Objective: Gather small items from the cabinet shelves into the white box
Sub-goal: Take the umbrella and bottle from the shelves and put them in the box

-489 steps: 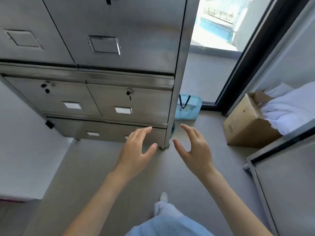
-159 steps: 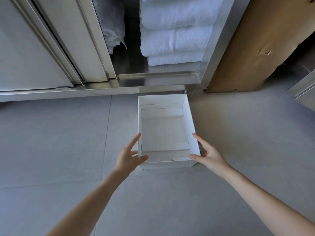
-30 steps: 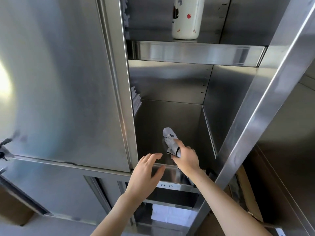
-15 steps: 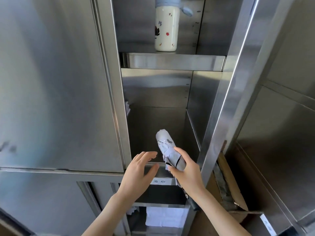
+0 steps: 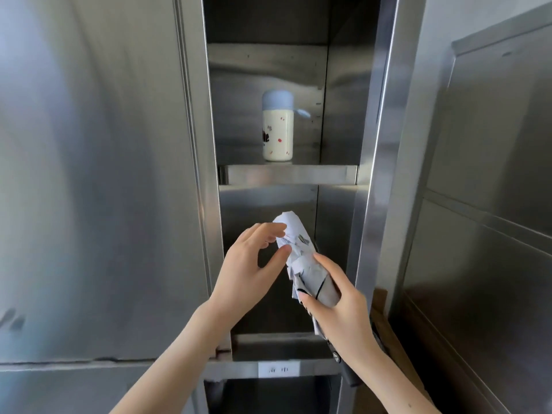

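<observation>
Right hand (image 5: 337,306) fingers clamp a crumpled pale-lilac folded umbrella (image 5: 301,258); left hand (image 5: 248,264) fingers apart, touching it

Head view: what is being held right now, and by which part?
The right hand grips the folded pale umbrella around its lower middle; the left hand only touches its upper end.
</observation>
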### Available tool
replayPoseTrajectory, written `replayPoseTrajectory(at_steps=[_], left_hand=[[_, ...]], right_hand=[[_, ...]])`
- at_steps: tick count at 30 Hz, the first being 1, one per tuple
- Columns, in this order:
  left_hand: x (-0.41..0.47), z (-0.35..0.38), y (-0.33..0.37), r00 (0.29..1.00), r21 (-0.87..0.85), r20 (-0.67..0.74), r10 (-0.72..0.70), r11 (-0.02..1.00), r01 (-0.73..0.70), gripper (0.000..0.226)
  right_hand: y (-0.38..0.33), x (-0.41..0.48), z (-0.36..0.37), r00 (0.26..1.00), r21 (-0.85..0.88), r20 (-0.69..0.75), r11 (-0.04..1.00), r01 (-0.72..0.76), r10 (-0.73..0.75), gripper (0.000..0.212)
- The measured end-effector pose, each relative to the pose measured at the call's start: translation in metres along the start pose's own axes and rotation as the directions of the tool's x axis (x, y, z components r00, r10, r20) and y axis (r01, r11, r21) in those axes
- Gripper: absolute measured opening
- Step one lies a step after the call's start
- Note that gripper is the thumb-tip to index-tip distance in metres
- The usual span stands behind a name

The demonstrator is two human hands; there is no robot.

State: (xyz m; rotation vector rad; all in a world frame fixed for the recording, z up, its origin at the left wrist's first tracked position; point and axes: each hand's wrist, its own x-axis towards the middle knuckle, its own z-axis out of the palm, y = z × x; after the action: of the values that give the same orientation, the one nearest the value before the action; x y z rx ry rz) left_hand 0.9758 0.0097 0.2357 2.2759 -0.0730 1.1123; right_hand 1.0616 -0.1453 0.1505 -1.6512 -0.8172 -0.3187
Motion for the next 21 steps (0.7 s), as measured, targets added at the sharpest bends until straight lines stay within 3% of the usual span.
replayPoseTrajectory(at_steps=[8, 13, 21], left_hand=[[0.092, -0.027, 0.018, 0.990, -0.026, -0.133, 0.057, 0.998, -0.061, 0.030], [0.140, -0.023, 0.010, 0.976, -0.050, -0.218, -0.031, 0.999, 0.021, 0.041], [0.184, -0.002, -0.008, 0.945, -0.001, -0.210, -0.250, 0.967, 0.256, 0.081]], right_hand=[[-0.028, 0.022, -0.022, 0.985, -0.025, -0.101, 0.991, 0.134, -0.136, 0.069], [-0.040, 0.045, -0.030, 0.973, 0.006, -0.164, 0.986, 0.166, -0.162, 0.070], [-0.053, 0.096, -0.028, 0.955, 0.065, -0.255, 0.982, 0.175, -0.153, 0.067]])
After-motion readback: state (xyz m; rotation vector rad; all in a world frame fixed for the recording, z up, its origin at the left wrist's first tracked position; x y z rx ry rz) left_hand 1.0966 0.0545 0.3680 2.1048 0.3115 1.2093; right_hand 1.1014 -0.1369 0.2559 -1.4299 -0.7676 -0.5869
